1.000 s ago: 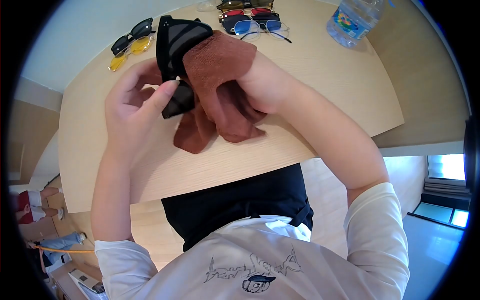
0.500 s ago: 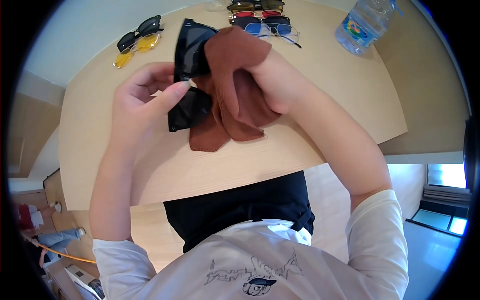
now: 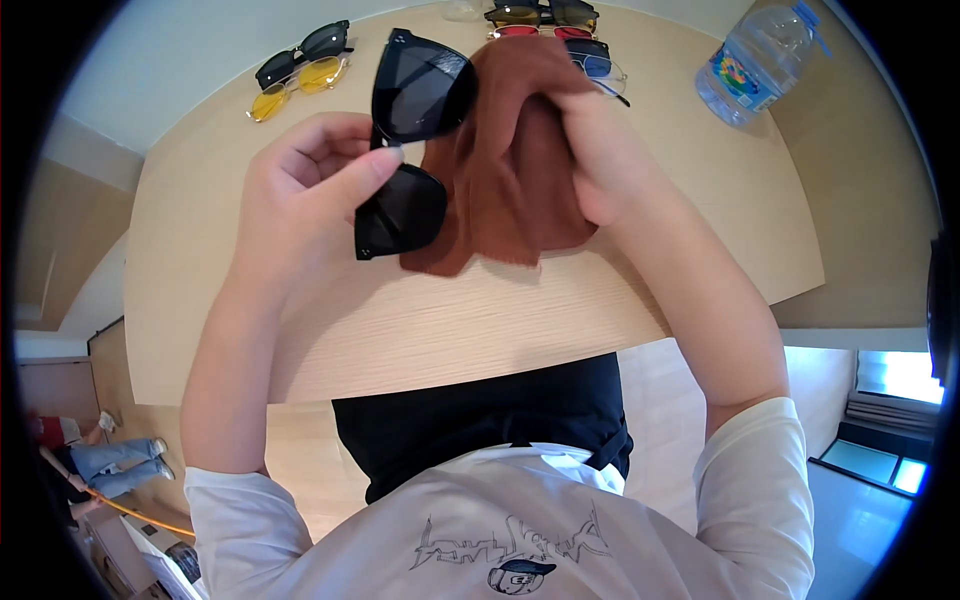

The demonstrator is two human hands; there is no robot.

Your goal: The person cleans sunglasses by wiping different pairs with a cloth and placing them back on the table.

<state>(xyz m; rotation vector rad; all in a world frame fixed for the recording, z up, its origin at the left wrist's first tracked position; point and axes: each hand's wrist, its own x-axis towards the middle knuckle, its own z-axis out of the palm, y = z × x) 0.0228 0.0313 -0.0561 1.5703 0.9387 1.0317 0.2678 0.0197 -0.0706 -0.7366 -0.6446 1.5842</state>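
Sunglasses (image 3: 425,85): up over the table (image 3: 400,335), left beside the cloth (image 3: 500,190); light, stiff by the look, lenses (image 3: 405,210) easily scratched.
Left hand (image 3: 300,190): thumb and fingers pinching mid-frame, a sound hold!
Right hand (image 3: 615,160): fingers inside that soft cloth, grip can't be told.

Bottle (image 3: 757,65) (blue cap (image 3: 806,13)) | tabletop (image 3: 720,170), right | window (image 3: 903,374), far right
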